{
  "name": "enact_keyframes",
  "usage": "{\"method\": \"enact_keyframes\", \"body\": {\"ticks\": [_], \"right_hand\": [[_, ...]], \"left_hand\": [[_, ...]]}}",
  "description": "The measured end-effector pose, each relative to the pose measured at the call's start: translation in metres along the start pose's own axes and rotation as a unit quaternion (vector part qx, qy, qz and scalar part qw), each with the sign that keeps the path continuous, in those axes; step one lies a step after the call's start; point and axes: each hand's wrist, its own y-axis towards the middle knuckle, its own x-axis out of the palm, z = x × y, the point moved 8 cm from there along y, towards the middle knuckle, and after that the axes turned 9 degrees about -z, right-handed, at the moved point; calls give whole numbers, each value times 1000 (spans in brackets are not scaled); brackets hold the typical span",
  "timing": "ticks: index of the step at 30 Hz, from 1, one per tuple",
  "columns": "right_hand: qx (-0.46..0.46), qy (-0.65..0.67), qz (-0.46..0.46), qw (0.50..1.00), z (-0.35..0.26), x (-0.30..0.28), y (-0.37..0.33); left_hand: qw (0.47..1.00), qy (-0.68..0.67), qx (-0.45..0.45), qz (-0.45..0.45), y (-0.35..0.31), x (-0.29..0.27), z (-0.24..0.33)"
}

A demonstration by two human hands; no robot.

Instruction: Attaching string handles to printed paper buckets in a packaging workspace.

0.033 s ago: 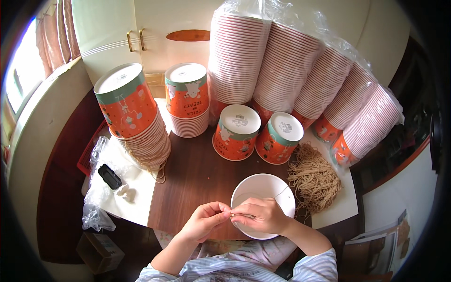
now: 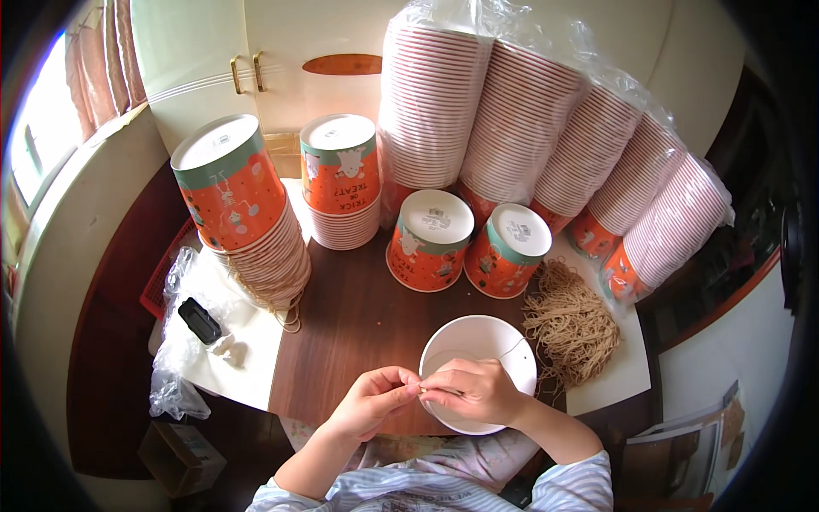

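A white paper bucket [image 2: 480,329] stands open side up at the table's front edge, close to my body. A thin tan string [image 2: 514,346] runs across its inside near the far right wall, where a small dark hole also shows. Over the bucket's left rim, my left hand [image 2: 378,401] and my right hand [image 2: 471,388] meet fingertip to fingertip. Both are closed in a pinch on a short bit of the string, mostly hidden by the fingers. The right hand covers part of the bucket's inside.
A heap of tan strings [image 2: 570,324] lies right of the bucket. Beyond are two upturned orange buckets [image 2: 426,263] and tall plastic-wrapped stacks [image 2: 522,111]. At left stand a bucket stack hung with strings [image 2: 235,196], another stack [image 2: 339,183] and a black case [image 2: 199,320].
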Motion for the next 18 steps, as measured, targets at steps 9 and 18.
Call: {"method": "enact_keyframes", "body": {"ticks": [9,18], "right_hand": [[48,35,10,998,12,-3,0],[122,114,-46,985,27,7,-1]], "left_hand": [[999,3,-34,28,-1,-8,-5],[882,410,219,77,-6,12,40]]}}
